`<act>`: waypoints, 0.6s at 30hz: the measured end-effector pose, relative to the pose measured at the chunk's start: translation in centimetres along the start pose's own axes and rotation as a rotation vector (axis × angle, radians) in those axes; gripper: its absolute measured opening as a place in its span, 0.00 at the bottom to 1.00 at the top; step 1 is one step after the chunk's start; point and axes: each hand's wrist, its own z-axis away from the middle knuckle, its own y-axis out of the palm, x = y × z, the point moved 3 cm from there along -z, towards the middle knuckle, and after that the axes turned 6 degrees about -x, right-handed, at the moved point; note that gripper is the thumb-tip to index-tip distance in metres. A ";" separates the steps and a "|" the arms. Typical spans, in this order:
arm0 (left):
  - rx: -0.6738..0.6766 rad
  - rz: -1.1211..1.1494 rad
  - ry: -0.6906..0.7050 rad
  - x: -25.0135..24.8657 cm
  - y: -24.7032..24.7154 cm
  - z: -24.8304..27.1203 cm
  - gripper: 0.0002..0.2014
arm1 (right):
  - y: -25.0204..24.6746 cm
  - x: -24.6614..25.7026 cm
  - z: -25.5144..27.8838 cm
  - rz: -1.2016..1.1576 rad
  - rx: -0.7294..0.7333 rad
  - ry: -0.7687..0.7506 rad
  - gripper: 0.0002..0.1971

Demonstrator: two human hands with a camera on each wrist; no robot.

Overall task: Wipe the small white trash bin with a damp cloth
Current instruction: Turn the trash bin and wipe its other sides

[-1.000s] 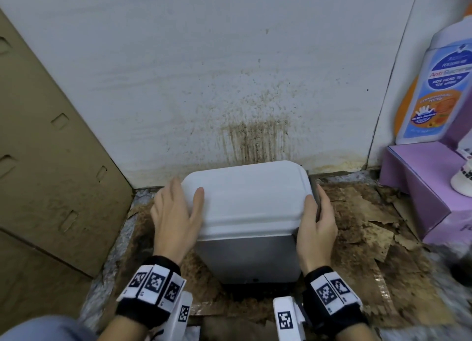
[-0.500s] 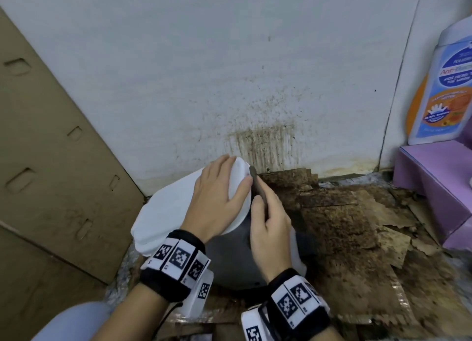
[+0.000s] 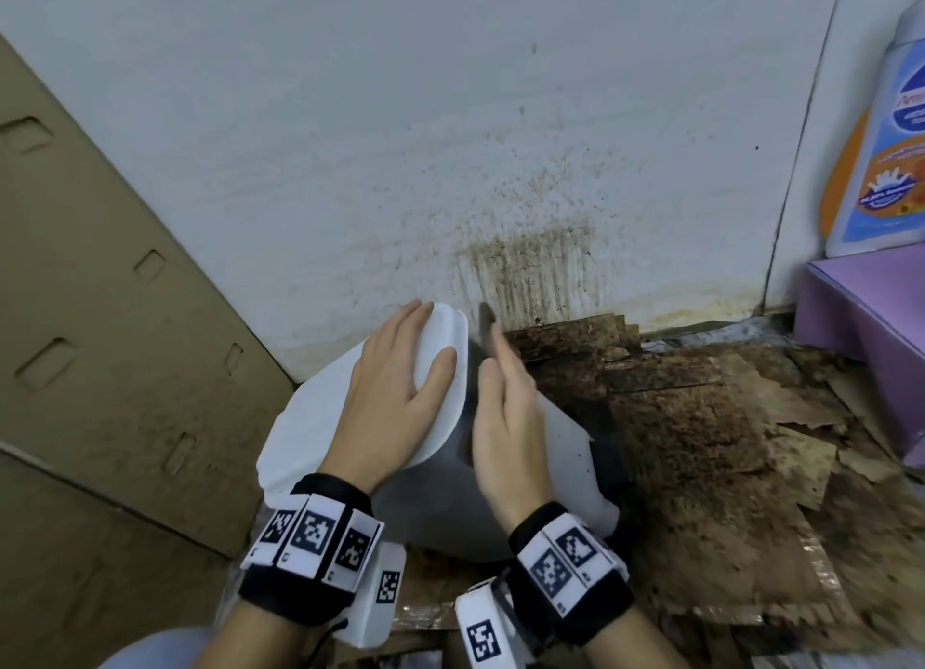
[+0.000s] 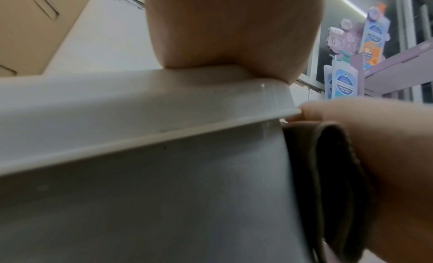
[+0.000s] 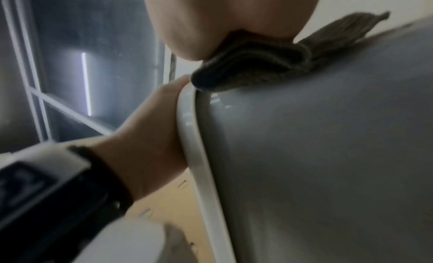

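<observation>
The small white trash bin (image 3: 565,448) leans over to the left on the floor, its white lid (image 3: 310,418) facing left. My left hand (image 3: 400,383) lies flat on the lid with straight fingers, thumb near the rim. My right hand (image 3: 505,408) presses a folded grey cloth (image 3: 486,320) against the bin's upturned grey-white side, fingers straight. In the right wrist view the cloth (image 5: 257,67) sits bunched under the hand beside the lid's rim (image 5: 189,137). The left wrist view shows the cloth (image 4: 328,174) squeezed between the right hand and the bin wall (image 4: 164,193).
A stained white wall (image 3: 450,117) stands right behind the bin. Brown cardboard (image 3: 100,318) leans at the left. Soiled, torn cardboard (image 3: 701,418) covers the floor to the right. A purple box (image 3: 871,338) and a large bottle (image 3: 891,142) stand at the far right.
One second ago the bin stood upright with a hand on each side. It has been tipped to the left, my left hand moving onto the lid, my right onto its side.
</observation>
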 end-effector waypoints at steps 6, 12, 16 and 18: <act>-0.015 -0.004 -0.003 0.2 0.1 0.1 0.31 | 1.5 -1.7 0.3 0.381 0.070 -0.113 0.33; -0.021 -0.006 0.005 0.5 0.1 -0.1 0.31 | -0.2 -5.5 -0.2 0.336 -0.023 -0.143 0.31; -0.018 0.011 -0.014 1.1 -0.2 -0.3 0.30 | -3.6 -10.5 -0.2 0.411 -0.079 0.007 0.32; -0.013 0.017 -0.018 1.1 -0.3 -0.3 0.29 | -5.2 -12.6 0.1 0.460 -0.107 0.094 0.31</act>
